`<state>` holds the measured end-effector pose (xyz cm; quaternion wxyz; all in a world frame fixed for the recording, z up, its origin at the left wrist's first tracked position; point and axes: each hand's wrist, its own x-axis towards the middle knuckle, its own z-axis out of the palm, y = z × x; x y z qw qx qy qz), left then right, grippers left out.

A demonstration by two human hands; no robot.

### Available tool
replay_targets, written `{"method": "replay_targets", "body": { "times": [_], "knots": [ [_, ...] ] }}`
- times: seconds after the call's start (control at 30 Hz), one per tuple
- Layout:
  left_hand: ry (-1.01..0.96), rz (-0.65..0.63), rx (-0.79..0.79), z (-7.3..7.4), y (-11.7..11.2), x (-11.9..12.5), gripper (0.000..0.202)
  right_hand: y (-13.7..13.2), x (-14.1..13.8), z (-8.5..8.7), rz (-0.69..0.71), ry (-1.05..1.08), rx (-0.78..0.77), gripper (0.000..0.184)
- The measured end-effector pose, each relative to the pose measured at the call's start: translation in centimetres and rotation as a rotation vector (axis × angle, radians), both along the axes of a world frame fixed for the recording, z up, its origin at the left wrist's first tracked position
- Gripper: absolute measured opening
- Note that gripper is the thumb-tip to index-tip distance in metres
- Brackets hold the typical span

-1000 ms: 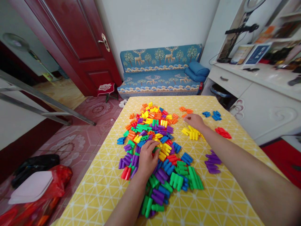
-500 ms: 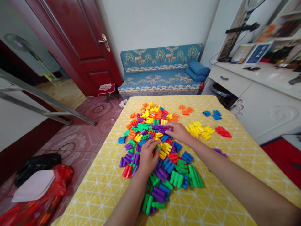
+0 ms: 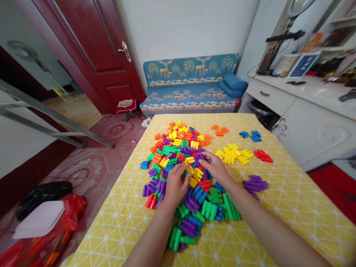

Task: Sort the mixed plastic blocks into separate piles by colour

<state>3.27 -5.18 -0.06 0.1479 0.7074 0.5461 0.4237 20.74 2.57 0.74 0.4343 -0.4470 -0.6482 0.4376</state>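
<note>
A big mixed heap of plastic building blocks shaped like joined tubes lies on the table, in purple, green, blue, yellow, red and orange. My right hand is over the heap's right side, its thumb and fingers closed on a purple block. On the middle of the heap rests my left hand, fingers curved, with a gap between thumb and forefinger. Nothing held shows in it; its palm side is hidden. Right of the heap lie separate groups: yellow blocks, purple blocks and red blocks.
Orange blocks and blue blocks lie near the table's far edge. A yellow patterned cloth covers the table. Beyond it stands a blue sofa; a white cabinet is at the right. Bags lie on the floor at left.
My right hand has drawn back slightly toward me and lifted a purple block from the heap. The purple group at right is now less covered by my forearm. My left hand has barely moved.
</note>
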Motion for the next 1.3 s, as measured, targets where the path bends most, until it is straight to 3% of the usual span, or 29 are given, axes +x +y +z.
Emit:
{"method": "replay_targets", "body": {
  "times": [0.13,0.23,0.3,0.43,0.53,0.6,0.67,0.83,1.0,1.07,1.3],
  "knots": [
    [0.014,-0.030,0.002,0.3,-0.1,-0.1,0.029,-2.9,0.2,0.5,-0.056,0.008,0.011,0.028],
    [0.029,-0.031,0.000,0.2,-0.2,-0.1,0.028,-4.4,1.8,0.7,-0.121,0.015,0.024,0.033],
    [0.032,-0.025,0.008,0.1,-0.2,-0.2,0.027,-5.0,4.3,0.4,-0.219,-0.019,0.026,0.034],
    [0.045,-0.022,0.010,-0.1,-0.1,-0.2,0.026,-5.4,11.6,-1.3,-0.545,-0.097,0.046,0.042],
    [0.049,-0.019,0.007,-0.3,-0.1,-0.2,0.027,-5.4,17.1,-2.9,-0.767,-0.278,0.160,0.044],
    [0.049,-0.016,0.010,-0.3,-0.1,-0.2,0.027,-5.5,19.5,-3.8,-0.806,-0.510,0.254,0.043],
    [0.049,-0.014,0.013,-0.4,-0.1,-0.2,0.027,-5.5,20.5,-4.5,-0.749,-0.683,0.301,0.044],
    [0.049,-0.018,0.004,-0.2,-0.1,-0.2,0.026,-5.6,19.2,-4.9,-0.655,-0.784,0.391,0.040],
    [0.041,-0.020,-0.003,0.0,-0.1,-0.1,0.026,-5.7,17.4,-3.7,-0.692,-0.720,0.495,0.032],
    [0.039,-0.022,0.001,-0.1,-0.1,-0.1,0.025,-5.9,16.0,-3.0,-0.645,-0.652,0.520,0.027],
    [0.083,-0.027,0.004,-0.1,0.0,-0.1,0.024,-6.3,6.9,-0.5,-0.122,-0.463,0.361,0.020]
  ]
}}
